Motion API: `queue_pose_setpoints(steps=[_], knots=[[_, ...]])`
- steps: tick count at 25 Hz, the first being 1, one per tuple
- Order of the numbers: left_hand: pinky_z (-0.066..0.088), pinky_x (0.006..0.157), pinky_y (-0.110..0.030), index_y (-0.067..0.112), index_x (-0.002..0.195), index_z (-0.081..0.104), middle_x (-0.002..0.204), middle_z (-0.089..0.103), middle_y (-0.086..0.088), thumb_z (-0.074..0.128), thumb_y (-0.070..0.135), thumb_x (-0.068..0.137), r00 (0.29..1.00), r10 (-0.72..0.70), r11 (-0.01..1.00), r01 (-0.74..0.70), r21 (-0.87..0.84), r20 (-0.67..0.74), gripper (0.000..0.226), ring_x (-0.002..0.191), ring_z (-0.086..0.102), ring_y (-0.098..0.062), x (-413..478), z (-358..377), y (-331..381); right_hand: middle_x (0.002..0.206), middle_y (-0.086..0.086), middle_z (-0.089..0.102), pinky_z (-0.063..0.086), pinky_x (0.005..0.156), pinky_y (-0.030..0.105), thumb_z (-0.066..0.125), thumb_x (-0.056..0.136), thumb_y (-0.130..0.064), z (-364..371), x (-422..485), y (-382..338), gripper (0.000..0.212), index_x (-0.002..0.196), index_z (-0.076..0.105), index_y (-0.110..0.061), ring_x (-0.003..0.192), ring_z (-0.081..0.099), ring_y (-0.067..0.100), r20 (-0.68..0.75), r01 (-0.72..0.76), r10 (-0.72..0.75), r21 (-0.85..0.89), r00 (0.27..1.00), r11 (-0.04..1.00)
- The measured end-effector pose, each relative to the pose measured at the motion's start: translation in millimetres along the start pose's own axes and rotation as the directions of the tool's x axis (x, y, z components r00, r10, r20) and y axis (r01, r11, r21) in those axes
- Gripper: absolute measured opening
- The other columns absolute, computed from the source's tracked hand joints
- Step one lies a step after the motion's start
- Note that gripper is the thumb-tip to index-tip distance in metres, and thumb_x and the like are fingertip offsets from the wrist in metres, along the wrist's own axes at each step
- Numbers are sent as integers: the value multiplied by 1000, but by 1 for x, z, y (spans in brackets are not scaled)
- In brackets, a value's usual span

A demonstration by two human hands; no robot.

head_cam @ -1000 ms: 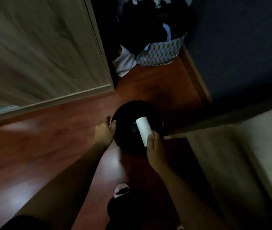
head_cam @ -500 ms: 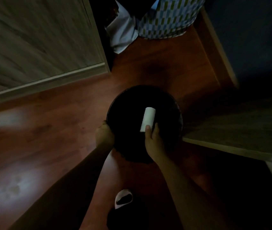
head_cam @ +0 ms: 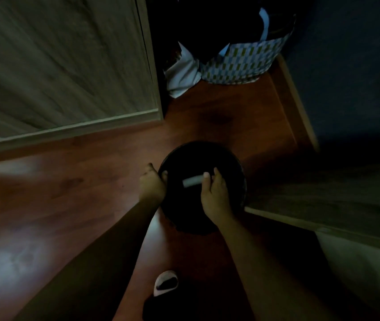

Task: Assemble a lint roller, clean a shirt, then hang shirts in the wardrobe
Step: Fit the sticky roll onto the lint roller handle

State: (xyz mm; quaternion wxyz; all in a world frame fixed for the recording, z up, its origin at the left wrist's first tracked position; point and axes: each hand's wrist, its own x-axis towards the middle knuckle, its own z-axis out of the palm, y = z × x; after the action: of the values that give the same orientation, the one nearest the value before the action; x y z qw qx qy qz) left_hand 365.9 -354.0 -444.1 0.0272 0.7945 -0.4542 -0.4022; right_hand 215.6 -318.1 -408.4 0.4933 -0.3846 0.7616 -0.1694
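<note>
A pale, blurred roll (head_cam: 191, 182) lies level over the black round bin's (head_cam: 236, 165) mouth, its end at the right hand's (head_cam: 213, 193) fingertips; I cannot tell whether they pinch it. The left hand (head_cam: 151, 184) curls round the bin's rim, with bare wood floor (head_cam: 68, 193) lying open leftward.

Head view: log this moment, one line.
left hand: grips black bin rim | right hand: touches white tube over bin, grip unclear

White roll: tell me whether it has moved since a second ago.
Yes. Against the bin, the white roll has turned from pointing away to lying crosswise over its mouth, pointing left.
</note>
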Motion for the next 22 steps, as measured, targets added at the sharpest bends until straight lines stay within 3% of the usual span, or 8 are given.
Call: queue_pose_setpoints(steps=[6, 12, 17, 22], knots=[[43, 87, -40, -3, 134, 42, 119, 58, -30, 41, 25, 99, 966, 148, 984, -165, -65, -213, 45, 111, 52, -46, -79, -102, 79, 153, 10, 25, 20, 114, 39, 25, 97, -45, -62, -66, -105, 59, 147, 18, -15, 140, 25, 26, -45, 168, -170, -34, 984, 985], [42, 74, -40, -3, 107, 57, 100, 63, -33, 38, 25, 100, 844, 309, 913, -392, -111, -439, 34, 95, 57, -47, -240, -180, 159, 151, 13, 27, 25, 111, 40, 28, 98, -42, -174, -212, -176, 55, 147, 19, -16, 137, 28, 29, -119, 425, -425, -30, 897, 905], [42, 76, -42, -5, 110, 57, 100, 62, -35, 39, 20, 99, 757, 392, 858, -506, -90, -524, 33, 96, 57, -49, -400, -182, 198, 148, 17, 30, 28, 109, 42, 29, 99, -39, -277, -334, -154, 54, 145, 23, -12, 135, 30, 33, -186, 546, -561, -132, 807, 828], [44, 77, -40, 2, 119, 57, 106, 64, -27, 39, 22, 99, 702, 512, 800, -600, -24, -495, 33, 99, 58, -44, -544, -123, 211, 145, 16, 34, 27, 108, 42, 30, 98, -38, -362, -428, -79, 53, 143, 27, -10, 133, 32, 32, -232, 583, -619, -211, 750, 785]])
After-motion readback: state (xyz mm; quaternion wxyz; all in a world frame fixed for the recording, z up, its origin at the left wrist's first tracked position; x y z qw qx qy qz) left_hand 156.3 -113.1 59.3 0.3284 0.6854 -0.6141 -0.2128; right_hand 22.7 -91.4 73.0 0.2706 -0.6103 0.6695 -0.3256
